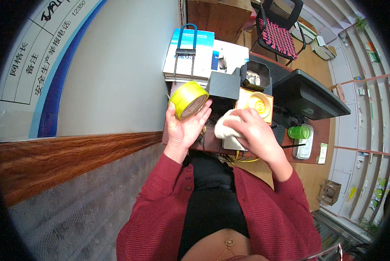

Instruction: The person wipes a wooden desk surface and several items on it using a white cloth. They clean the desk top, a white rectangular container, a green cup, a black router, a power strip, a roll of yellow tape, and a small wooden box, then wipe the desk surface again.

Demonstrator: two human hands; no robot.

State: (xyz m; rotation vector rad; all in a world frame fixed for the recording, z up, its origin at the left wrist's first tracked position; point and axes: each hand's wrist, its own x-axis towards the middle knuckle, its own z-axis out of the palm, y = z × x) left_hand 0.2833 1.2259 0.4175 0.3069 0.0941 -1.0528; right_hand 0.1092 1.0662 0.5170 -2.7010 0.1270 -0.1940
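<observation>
A roll of yellow-green adhesive tape (pixel 186 98) rests in my left hand (pixel 182 129), tilted, with the thumb at its left side and the fingers beneath. To the right of it, my right hand (pixel 255 132) grips a bunched white cloth (pixel 227 125). A dark grey box (pixel 223 85) stands just behind, between the two hands. Beyond my right hand lies a round, cream-coloured container (pixel 264 101) with a yellow spiral inside. The cloth and the tape roll are apart.
Behind the tape, a blue U-shaped lock (pixel 185 51) lies on stacked boxes or papers. A black monitor (pixel 312 94), a green cup (pixel 298 132) and a white lidded case (pixel 304 143) are at the right. A wall (pixel 116 71) bounds the left; cables (pixel 226 156) lie near my body.
</observation>
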